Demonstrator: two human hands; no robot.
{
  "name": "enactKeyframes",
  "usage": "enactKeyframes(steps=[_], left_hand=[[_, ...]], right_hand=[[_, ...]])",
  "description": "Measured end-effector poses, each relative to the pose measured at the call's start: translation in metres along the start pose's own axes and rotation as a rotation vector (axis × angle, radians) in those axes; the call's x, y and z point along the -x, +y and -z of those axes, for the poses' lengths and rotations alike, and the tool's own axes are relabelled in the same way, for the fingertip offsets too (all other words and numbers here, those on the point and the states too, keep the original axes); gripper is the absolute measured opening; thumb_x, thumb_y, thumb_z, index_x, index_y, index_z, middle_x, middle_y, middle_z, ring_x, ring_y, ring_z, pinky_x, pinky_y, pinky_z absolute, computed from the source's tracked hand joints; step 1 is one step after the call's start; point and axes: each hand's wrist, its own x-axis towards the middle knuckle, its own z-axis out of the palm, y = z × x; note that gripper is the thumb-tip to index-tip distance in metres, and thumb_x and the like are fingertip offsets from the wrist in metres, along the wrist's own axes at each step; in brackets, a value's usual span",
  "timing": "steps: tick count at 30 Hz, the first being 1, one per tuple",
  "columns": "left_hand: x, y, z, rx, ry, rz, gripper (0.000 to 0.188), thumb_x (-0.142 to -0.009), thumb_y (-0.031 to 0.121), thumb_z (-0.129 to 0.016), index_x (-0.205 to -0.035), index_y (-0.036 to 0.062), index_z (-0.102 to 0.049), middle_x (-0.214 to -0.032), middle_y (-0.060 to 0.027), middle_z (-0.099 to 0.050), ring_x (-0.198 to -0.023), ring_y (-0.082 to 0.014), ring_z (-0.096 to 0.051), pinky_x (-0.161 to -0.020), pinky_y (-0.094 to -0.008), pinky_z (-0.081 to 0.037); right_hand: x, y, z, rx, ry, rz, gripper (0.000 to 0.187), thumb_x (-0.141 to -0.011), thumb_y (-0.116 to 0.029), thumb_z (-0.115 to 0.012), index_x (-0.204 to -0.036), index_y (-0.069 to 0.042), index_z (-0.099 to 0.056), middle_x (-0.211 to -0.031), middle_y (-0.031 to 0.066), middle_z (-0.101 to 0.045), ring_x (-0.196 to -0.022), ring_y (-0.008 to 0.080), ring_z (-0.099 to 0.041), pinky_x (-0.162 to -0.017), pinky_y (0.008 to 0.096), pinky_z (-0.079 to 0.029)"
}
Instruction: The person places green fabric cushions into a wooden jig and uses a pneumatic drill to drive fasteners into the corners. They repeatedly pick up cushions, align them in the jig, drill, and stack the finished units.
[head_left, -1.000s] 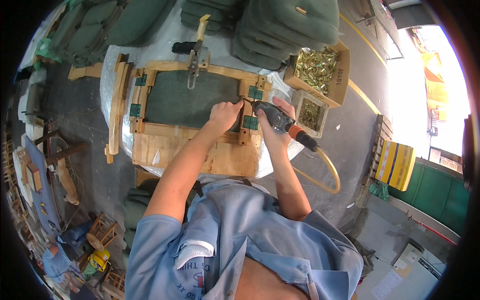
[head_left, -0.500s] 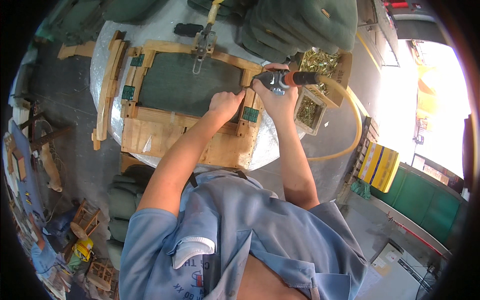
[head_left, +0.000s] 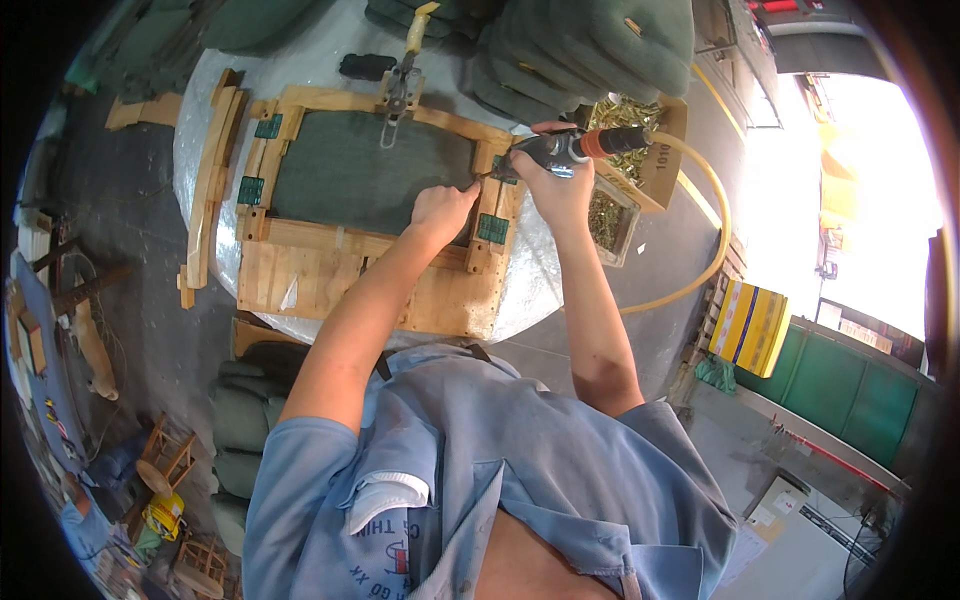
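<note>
A wooden jig (head_left: 380, 245) on the round table surrounds a dark green padded panel (head_left: 370, 165). My right hand (head_left: 555, 190) is wrapped round a black air-powered driver (head_left: 550, 152) with an orange collar, held over the jig's right side. Its tip lies by the right rail, close to my left fingers. My left hand (head_left: 443, 212) rests over the panel's right edge, fingers curled and fingertips pinched against the rail; anything between them is too small to make out. Green hinge-like plates (head_left: 492, 229) sit on both side rails. A metal toggle clamp (head_left: 397, 95) reaches over the panel from the far side.
A cardboard box of brass-coloured fasteners (head_left: 665, 155) and a smaller tray (head_left: 612, 222) stand right of the jig. A yellow air hose (head_left: 722, 240) loops down at the right. Stacked green cushions (head_left: 590, 50) fill the far side; wooden strips (head_left: 212, 190) lie left.
The driver's rear end has swung slightly to the right and upward in my right hand, and a green plate now shows below its front. My left hand stays at the right rail.
</note>
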Motion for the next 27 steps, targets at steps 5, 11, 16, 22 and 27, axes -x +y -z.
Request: enactKeyframes(steps=[5,11,16,22,27], left_hand=[[0.002,0.0,0.0,-0.014,0.009,-0.008,0.063,-0.097,0.004,-0.053,-0.156,0.0239,-0.059,-0.077,-0.0126,-0.075,-0.072,-0.0319,-0.075,-0.067,-0.0458,-0.061],[0.002,-0.001,-0.006,0.014,0.058,-0.01,0.062,-0.096,0.004,-0.053,-0.153,0.0261,-0.062,-0.079,-0.0134,-0.076,-0.073,-0.0326,-0.075,-0.068,-0.0467,-0.06],[0.004,-0.003,-0.005,0.126,0.125,-0.006,0.052,-0.101,0.007,-0.051,-0.147,0.0233,-0.066,-0.085,-0.0162,-0.076,-0.072,-0.0317,-0.074,-0.066,-0.0463,-0.059],[0.049,-0.028,0.005,1.631,-0.059,0.416,0.032,-0.113,0.016,-0.047,-0.134,0.0074,-0.069,-0.066,0.0039,-0.05,-0.052,-0.0095,-0.039,-0.048,-0.0274,-0.033],[0.12,-0.029,0.004,2.154,0.087,0.562,0.036,-0.113,0.018,-0.049,-0.141,0.0022,-0.064,-0.089,-0.0073,-0.067,-0.079,-0.0182,-0.064,-0.069,-0.0311,-0.053]], right_hand=[[0.001,0.008,-0.001,0.006,-0.016,0.022,0.041,-0.075,-0.009,-0.087,-0.113,-0.006,-0.072,-0.094,0.0028,-0.075,-0.09,0.0131,-0.072,-0.084,0.0318,-0.058],[0.008,0.003,-0.007,0.058,-0.009,-0.007,0.043,-0.073,-0.013,-0.087,-0.114,-0.009,-0.074,-0.098,0.0028,-0.077,-0.094,0.0153,-0.074,-0.09,0.033,-0.057],[0.011,0.02,0.004,-0.048,-0.051,0.088,0.043,-0.077,-0.009,-0.086,-0.117,-0.007,-0.071,-0.108,0.0057,-0.076,-0.1,0.016,-0.073,-0.093,0.0336,-0.057],[0.08,0.03,0.03,-0.306,0.099,0.032,0.047,-0.082,-0.002,-0.084,-0.124,-0.001,-0.063,-0.119,0.0136,-0.073,-0.114,0.022,-0.07,-0.101,0.0367,-0.056],[0.142,0.001,0.068,-0.636,0.202,-0.185,0.052,-0.083,0.003,-0.082,-0.13,-0.002,-0.06,-0.124,0.0181,-0.073,-0.118,0.0246,-0.07,-0.105,0.0394,-0.056]])
